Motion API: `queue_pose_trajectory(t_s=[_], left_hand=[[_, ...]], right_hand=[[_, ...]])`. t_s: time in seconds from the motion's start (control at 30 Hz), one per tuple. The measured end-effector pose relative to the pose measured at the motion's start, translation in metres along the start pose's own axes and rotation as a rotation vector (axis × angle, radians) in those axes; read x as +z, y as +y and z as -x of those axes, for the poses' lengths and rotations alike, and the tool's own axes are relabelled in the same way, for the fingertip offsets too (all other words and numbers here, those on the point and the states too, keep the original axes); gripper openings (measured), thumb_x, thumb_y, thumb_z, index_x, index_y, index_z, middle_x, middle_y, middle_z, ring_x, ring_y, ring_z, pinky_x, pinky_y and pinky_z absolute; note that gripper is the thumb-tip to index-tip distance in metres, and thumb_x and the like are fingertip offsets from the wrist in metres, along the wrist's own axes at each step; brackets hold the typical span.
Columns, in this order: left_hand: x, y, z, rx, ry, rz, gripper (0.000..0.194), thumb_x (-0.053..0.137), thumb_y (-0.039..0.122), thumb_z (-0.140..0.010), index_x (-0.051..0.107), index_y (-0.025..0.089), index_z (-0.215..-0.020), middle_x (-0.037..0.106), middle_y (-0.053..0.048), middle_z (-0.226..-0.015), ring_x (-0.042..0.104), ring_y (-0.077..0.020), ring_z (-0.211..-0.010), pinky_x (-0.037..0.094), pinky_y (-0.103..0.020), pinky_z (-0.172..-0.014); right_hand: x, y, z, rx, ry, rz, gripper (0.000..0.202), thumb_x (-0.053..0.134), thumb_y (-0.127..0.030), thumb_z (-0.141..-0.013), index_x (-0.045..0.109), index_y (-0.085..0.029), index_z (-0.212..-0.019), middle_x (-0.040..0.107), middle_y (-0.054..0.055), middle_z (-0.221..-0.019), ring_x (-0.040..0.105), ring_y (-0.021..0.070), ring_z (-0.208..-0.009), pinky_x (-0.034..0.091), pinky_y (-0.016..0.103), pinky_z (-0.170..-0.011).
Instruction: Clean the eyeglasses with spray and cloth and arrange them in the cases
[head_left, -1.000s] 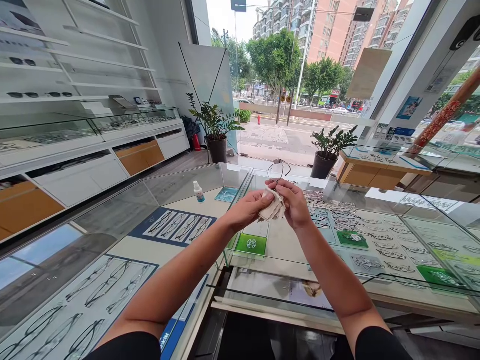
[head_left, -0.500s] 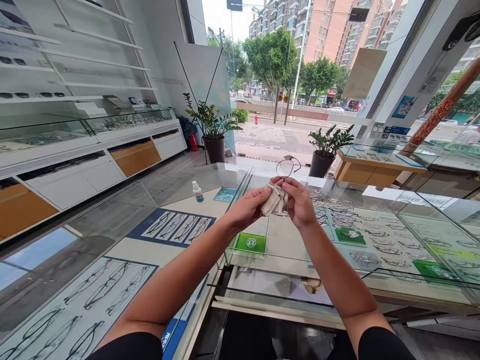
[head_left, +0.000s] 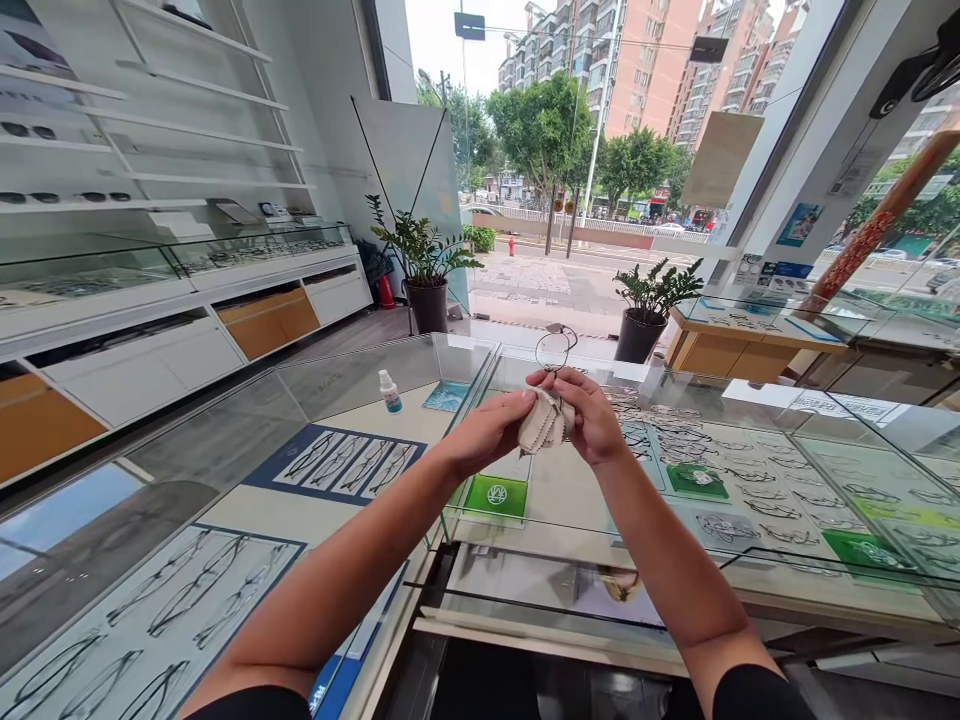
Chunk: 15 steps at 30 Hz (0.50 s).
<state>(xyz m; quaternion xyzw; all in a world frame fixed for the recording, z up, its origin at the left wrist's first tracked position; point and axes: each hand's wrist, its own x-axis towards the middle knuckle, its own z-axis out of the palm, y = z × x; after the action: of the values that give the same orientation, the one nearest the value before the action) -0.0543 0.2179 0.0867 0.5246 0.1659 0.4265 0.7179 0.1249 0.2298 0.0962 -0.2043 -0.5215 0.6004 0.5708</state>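
In the head view, both my hands meet above the glass counter. Thin round-framed eyeglasses (head_left: 553, 350) stick up from between them, one lens rim rising above the fingers. My left hand (head_left: 491, 428) is closed on a beige cleaning cloth (head_left: 543, 425) with zigzag edges, which is bunched around the lower part of the glasses. With closed fingers, my right hand (head_left: 592, 415) grips the glasses from the right side, touching the cloth too. The cloth and fingers hide the other lens.
A small spray bottle (head_left: 390, 391) stands on the glass counter to the left. Beneath the glass lie rows of eyeglasses (head_left: 352, 460) and a green card (head_left: 495, 495). Potted plants (head_left: 429, 300) stand beyond the counter, near the large window.
My hands, with the cloth and glasses, sit slightly lower and further left in the view. The cloth is bunched differently, and the camera has shifted slightly.
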Motion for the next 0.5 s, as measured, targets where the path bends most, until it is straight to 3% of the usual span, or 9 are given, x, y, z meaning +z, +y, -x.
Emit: queue_pose_trajectory(t_s=[0.1,0.27,0.4,0.5], left_hand=[[-0.005,-0.004,-0.002,-0.033,0.004,0.015,0.05,0.089,0.06,-0.094,0.083,0.016,-0.116,0.081,-0.01,-0.103,0.072,-0.0234,-0.099,0.054,-0.032,-0.092],[-0.009,-0.001,-0.016,-0.021,0.01,0.041,0.053,0.092,0.062,-0.088,0.083,0.018,-0.116,0.081,-0.008,-0.104,0.073,-0.0265,-0.106,0.055,-0.035,-0.098],[-0.006,0.012,-0.043,0.074,0.02,-0.101,0.055,0.092,0.065,-0.089,0.081,0.015,-0.111,0.077,-0.007,-0.098,0.069,-0.0204,-0.093,0.054,-0.031,-0.087],[0.001,0.025,-0.069,0.137,0.033,-0.222,0.062,0.087,0.075,-0.09,0.078,0.014,-0.098,0.072,-0.005,-0.085,0.062,-0.0149,-0.078,0.05,-0.027,-0.074]], right_hand=[[0.0,-0.001,-0.001,-0.031,-0.026,0.004,0.029,0.094,-0.053,-0.078,0.085,-0.026,-0.082,0.086,0.004,-0.109,0.072,0.0175,-0.087,0.062,0.029,-0.078],[-0.002,-0.007,-0.01,-0.057,-0.053,0.076,0.029,0.092,-0.053,-0.083,0.086,-0.026,-0.086,0.085,0.004,-0.113,0.076,0.021,-0.101,0.063,0.034,-0.094],[-0.01,-0.02,-0.033,-0.097,-0.031,0.056,0.031,0.094,-0.055,-0.081,0.084,-0.026,-0.086,0.086,0.004,-0.112,0.076,0.0225,-0.107,0.063,0.038,-0.101],[-0.021,-0.033,-0.052,-0.125,-0.037,0.033,0.03,0.096,-0.053,-0.079,0.084,-0.028,-0.088,0.086,0.003,-0.115,0.076,0.0224,-0.107,0.065,0.038,-0.097]])
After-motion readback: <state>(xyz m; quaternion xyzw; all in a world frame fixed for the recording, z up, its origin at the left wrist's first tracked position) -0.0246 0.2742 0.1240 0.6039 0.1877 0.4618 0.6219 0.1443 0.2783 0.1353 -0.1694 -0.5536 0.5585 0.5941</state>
